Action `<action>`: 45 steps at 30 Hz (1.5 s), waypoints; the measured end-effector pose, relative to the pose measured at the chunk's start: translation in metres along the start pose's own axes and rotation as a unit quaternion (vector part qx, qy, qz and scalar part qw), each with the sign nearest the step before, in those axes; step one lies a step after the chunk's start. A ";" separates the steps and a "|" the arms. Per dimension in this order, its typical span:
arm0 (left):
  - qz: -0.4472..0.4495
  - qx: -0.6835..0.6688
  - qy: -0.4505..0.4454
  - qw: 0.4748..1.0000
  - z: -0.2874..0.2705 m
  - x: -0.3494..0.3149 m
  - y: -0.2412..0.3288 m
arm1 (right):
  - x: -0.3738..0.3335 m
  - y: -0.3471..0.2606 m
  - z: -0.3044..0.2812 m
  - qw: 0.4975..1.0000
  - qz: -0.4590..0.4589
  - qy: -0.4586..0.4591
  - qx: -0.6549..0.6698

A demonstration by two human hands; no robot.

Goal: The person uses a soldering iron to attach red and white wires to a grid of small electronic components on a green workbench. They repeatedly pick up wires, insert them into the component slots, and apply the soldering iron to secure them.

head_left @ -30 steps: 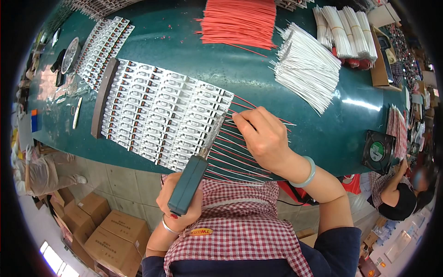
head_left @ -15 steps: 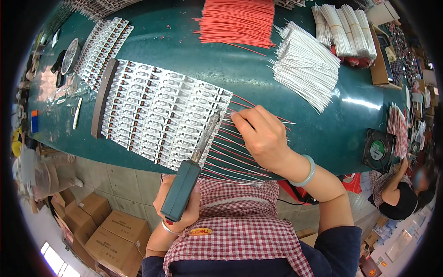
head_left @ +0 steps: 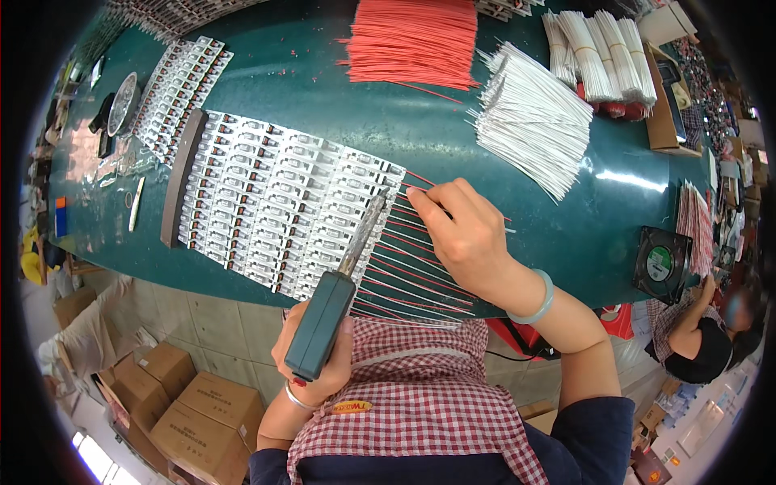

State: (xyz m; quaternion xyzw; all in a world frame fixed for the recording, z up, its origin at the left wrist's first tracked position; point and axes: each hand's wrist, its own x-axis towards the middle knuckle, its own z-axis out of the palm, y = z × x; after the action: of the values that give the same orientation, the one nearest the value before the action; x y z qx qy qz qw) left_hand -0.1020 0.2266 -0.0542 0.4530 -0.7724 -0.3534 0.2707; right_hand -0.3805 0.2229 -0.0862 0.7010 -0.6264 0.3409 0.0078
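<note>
Head view: your left hand [head_left: 339, 357] is wrapped around the green handle of a hot-tip tool [head_left: 321, 327], its metal tip reaching up over the right edge of a sheet of white boards [head_left: 267, 202]; you can't tell whether the tip touches. Your right hand [head_left: 469, 238] has thumb and forefinger pinching a thin wire just off that edge, its colour too small to tell. Below those fingers, a row of red and white wires [head_left: 420, 279] fans out from the edge. The sheet lies on the green table [head_left: 283, 56] in front of you, a brown bar [head_left: 183, 178] along its left end. Beyond it, you have a pile of red wires [head_left: 412, 40], with a pile of white wires [head_left: 533, 117] to its right. A square black fan [head_left: 663, 263] stands near the table's right end.
</note>
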 end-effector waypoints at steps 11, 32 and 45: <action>0.006 0.016 -0.008 1.000 0.006 0.011 0.009 | 0.000 0.002 0.005 1.000 -0.003 0.002 -0.011; 0.014 0.024 0.007 1.000 0.007 0.005 0.004 | 0.001 0.001 0.008 1.000 -0.003 0.006 -0.028; -0.004 -0.027 0.011 1.000 0.004 -0.010 -0.013 | 0.003 0.011 -0.010 0.999 0.010 0.007 -0.042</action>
State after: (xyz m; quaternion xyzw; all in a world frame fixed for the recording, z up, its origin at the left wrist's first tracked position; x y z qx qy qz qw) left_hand -0.0940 0.2325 -0.0682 0.4522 -0.7581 -0.3700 0.2897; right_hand -0.3946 0.2223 -0.0813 0.6915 -0.6470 0.3190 0.0386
